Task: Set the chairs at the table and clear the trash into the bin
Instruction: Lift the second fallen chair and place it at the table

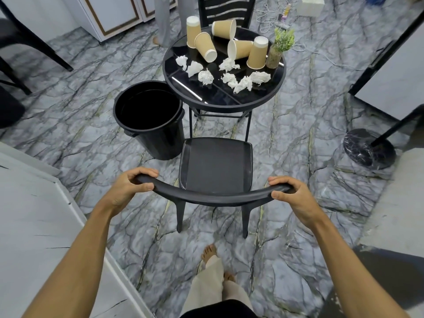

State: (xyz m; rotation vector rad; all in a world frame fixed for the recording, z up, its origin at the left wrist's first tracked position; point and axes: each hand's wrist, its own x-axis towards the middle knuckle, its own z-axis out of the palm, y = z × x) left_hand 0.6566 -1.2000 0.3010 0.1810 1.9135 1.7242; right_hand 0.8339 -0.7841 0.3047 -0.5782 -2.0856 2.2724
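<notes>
A black chair (215, 166) stands just in front of me, its seat facing the round black table (220, 97). My left hand (133, 187) grips the left end of its curved backrest and my right hand (291, 196) grips the right end. On the table lie several tan paper cups (205, 47), some upright and some tipped over, and several crumpled white tissues (205, 76). An open black bin (149, 115) stands on the floor at the table's left. A second black chair (226, 10) is at the table's far side.
A small potted plant (278, 48) stands on the table's right edge. Another person's legs (164, 19) are beyond the table. A round lamp base (369, 149) sits on the floor at right, a white counter edge (34, 214) at near left, dark chair legs (34, 49) at far left.
</notes>
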